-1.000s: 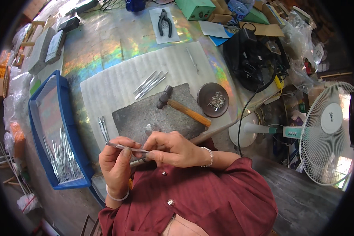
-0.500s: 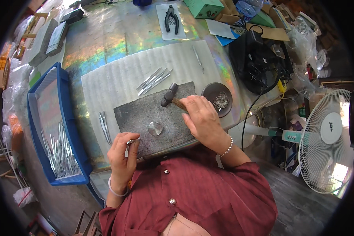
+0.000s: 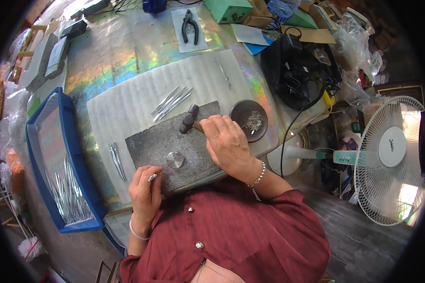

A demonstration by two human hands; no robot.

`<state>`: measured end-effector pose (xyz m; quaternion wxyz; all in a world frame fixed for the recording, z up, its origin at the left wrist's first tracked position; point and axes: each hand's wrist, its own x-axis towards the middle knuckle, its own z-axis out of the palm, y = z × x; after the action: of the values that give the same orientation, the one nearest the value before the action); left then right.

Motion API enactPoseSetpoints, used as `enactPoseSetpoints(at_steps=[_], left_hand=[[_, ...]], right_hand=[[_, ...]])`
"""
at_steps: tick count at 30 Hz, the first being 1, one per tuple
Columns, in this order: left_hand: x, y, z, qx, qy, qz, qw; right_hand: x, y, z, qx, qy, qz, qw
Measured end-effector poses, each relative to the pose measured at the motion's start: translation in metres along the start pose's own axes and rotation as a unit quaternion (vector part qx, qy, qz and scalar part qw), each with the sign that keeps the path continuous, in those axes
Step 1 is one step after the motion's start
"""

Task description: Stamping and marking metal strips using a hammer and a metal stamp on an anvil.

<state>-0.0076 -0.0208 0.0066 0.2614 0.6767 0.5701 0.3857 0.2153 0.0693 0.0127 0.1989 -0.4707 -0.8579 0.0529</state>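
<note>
A dark grey stone slab (image 3: 146,146) lies before me, with a small round silvery metal block (image 3: 175,160) on it. My right hand (image 3: 230,145) is closed around the wooden handle of a hammer (image 3: 189,119), whose dark head is over the slab's far part. At the slab's near left edge, my left hand (image 3: 145,188) pinches a small silvery metal piece (image 3: 152,177); the fingers hide most of it, and its kind cannot be made out. Right of the slab, a dark round dish (image 3: 236,113) holds many small silvery pieces.
A white foam sheet (image 3: 123,104) under the slab bears several slim silvery tweezers-like pieces (image 3: 172,103). A blue tray (image 3: 87,188) holding many more stands left. Cutters (image 3: 190,28) lie at the back. A black bag with cables (image 3: 293,70) and a fan (image 3: 389,151) are at right.
The whole view has shifted, so the table sits farther left in it. My left fingers have turned and closed more around the metal piece. The hammer keeps nearly the same place over the slab.
</note>
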Motion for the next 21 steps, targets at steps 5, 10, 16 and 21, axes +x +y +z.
enactPoseSetpoints(at_steps=[5,10,16,21], left_hand=[[0.0028,0.0043,-0.0032,-0.03,-0.002,-0.019,0.999],[-0.0002,0.0023,-0.0011,-0.067,-0.007,-0.048,0.997],[-0.0027,0.0015,0.0014,-0.09,-0.006,-0.067,0.994],[-0.0027,0.0014,0.0021,-0.159,0.018,-0.106,0.981]], right_hand=[[-0.0012,-0.0001,0.0017,0.006,0.02,-0.003,1.0],[-0.002,-0.001,0.0023,0.0,0.03,-0.003,1.0],[-0.0016,-0.0006,0.0035,-0.002,0.028,-0.003,1.0],[-0.0002,0.0032,-0.0005,0.035,0.019,0.003,0.999]])
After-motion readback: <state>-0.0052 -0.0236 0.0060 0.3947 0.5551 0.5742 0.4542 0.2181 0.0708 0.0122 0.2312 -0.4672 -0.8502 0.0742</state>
